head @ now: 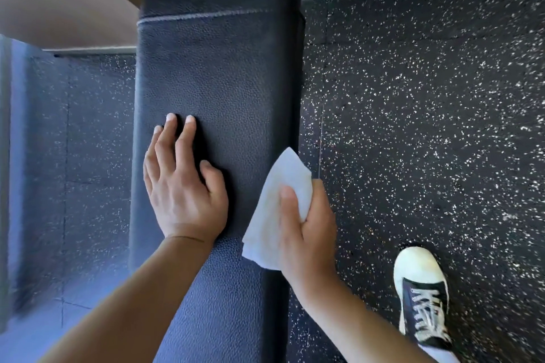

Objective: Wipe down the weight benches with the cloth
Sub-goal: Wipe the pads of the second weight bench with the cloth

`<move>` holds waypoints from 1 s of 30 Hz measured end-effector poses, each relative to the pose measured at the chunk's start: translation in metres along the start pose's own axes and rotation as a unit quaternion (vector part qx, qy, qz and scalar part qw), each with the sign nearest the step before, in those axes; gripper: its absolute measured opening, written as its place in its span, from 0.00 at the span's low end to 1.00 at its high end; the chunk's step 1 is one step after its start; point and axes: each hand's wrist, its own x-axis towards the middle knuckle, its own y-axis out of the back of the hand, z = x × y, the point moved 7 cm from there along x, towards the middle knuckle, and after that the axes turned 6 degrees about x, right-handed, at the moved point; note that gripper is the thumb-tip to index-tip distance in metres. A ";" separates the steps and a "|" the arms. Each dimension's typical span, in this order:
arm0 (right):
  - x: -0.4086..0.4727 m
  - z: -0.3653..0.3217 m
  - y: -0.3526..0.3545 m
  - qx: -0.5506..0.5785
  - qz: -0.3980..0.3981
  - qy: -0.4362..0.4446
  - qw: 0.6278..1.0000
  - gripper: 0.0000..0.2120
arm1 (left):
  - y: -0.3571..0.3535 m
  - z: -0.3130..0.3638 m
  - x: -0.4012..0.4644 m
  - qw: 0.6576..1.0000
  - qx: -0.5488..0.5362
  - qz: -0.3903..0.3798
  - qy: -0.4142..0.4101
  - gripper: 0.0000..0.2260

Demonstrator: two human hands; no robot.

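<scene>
1 long black textured-leather bench pad [218,74] lies under the flat, straight-fingered left hand [182,186], while the right hand [306,224] pinches the white cloth [280,200] at the pad's right edge, so most wiping looks undone

One head-worn, wide-angle camera looked steeply down from above the person, close over the near half of a black padded bench [218,82] that ran lengthwise away from the viewer to its rounded far end. It faced forward along the bench, taking in speckled rubber floor [427,127] past both long edges and wall beyond the far end.
</scene>
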 end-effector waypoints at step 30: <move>-0.006 -0.007 0.003 -0.039 0.043 0.038 0.998 0.11 | 0.042 -0.063 -0.247 0.996 -0.025 -0.073 -0.048 0.27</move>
